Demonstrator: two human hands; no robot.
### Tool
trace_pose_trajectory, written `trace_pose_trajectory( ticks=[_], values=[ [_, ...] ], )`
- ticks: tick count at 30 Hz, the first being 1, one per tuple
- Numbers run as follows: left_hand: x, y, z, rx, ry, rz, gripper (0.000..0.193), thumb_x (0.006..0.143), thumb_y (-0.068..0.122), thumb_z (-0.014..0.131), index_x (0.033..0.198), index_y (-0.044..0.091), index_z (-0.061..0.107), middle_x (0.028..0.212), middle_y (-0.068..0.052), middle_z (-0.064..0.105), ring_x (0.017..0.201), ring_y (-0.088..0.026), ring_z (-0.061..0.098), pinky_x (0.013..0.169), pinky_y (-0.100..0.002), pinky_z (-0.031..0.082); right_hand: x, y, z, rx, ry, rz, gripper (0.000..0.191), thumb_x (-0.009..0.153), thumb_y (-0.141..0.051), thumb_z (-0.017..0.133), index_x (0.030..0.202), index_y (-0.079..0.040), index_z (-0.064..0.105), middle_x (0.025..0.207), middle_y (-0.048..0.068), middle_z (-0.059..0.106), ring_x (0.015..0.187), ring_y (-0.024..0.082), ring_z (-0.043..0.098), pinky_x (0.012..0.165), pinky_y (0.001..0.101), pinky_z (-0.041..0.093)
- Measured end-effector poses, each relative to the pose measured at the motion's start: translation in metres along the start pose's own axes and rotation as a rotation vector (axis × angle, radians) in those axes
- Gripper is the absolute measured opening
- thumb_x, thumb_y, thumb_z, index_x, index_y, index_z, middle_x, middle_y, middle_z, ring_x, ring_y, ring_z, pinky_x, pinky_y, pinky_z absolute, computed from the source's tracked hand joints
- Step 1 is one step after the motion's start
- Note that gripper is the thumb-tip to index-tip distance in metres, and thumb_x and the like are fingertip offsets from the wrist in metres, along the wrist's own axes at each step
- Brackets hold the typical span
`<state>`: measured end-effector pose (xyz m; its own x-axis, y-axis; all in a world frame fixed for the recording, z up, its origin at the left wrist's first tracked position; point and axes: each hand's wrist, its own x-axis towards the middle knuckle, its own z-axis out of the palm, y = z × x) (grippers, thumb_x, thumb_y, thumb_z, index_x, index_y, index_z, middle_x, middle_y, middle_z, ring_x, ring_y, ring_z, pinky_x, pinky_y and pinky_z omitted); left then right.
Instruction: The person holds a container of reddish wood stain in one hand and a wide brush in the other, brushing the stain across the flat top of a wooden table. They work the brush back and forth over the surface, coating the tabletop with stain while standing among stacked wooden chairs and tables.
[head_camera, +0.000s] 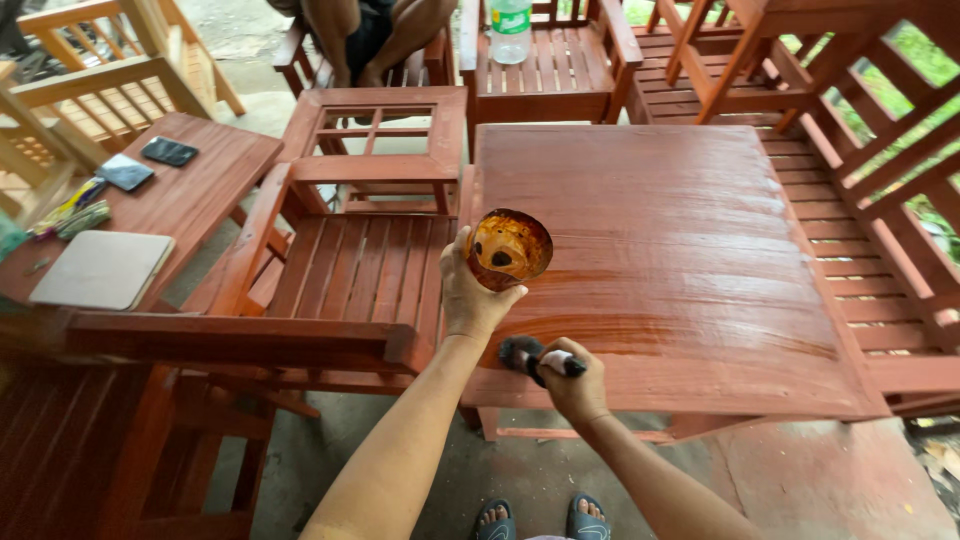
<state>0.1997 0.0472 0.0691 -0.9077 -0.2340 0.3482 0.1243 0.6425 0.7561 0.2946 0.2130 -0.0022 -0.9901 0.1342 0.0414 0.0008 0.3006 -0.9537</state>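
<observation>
Head camera, looking down: we stand at the near edge of a glossy red-brown wooden table with a square top (680, 260). Our left hand (470, 295) is raised over the table's near left corner, its fingers wrapped tight around a small round container with amber stain smeared inside (508, 248), its open mouth tipped toward us. Our right hand (572, 385) sits lower and closer to us, at the table's front edge, its fingers closed in a fist around a short dark-bristled brush (530, 357). The brush lies roughly level, its long axis running left to right, with the bristles pointing left, past the thumb and touching or just above the table's front edge. The container hangs just above and slightly left of those bristles; the right hand is the nearer one to the wet tabletop. To the left stands a slatted red wooden armchair (340, 270), and beyond it a side table carrying a dark phone (168, 151). Our sandalled feet (545, 520) show below.
</observation>
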Motion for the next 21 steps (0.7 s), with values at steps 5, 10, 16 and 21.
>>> trace_pose_trajectory(
  ticks=[5,10,16,21],
  values=[
    [-0.006,0.024,0.033,-0.03,-0.048,0.027,0.124,0.05,0.027,0.101,0.15,0.019,0.027,0.142,-0.015,0.039,0.136,-0.035,0.041,0.112,-0.045,0.046,0.007,0.061,-0.09,-0.061,0.159,-0.069,0.011,0.078,-0.006,0.08,0.082,-0.008,0.07,0.071,0.002,0.066,0.072,0.009,0.059,0.066,0.0283,0.052],
    [-0.01,0.054,0.058,-0.057,-0.12,0.007,0.125,0.052,0.027,0.101,0.15,0.018,0.025,0.143,-0.014,0.037,0.137,-0.032,0.041,0.115,-0.043,0.044,0.009,0.115,-0.185,-0.121,0.342,0.04,0.012,0.077,-0.004,0.081,0.082,-0.008,0.071,0.075,0.001,0.067,0.072,0.011,0.06,0.068,0.0301,0.052],
    [-0.017,0.08,0.081,-0.036,-0.183,-0.012,0.124,0.056,0.029,0.1,0.151,0.019,0.021,0.146,-0.014,0.033,0.139,-0.031,0.038,0.114,-0.043,0.044,0.003,0.144,-0.276,-0.306,0.525,0.031,0.013,0.078,-0.009,0.083,0.087,-0.01,0.074,0.076,0.003,0.067,0.075,0.012,0.062,0.071,0.0303,0.052],
    [-0.022,0.086,0.095,-0.078,-0.166,-0.001,0.125,0.054,0.028,0.1,0.151,0.019,0.022,0.146,-0.014,0.033,0.139,-0.031,0.039,0.114,-0.042,0.046,-0.001,0.157,-0.337,-0.318,0.599,0.022,0.014,0.08,-0.012,0.083,0.09,-0.012,0.074,0.08,0.003,0.067,0.076,0.012,0.061,0.073,0.0295,0.051]
  ],
)
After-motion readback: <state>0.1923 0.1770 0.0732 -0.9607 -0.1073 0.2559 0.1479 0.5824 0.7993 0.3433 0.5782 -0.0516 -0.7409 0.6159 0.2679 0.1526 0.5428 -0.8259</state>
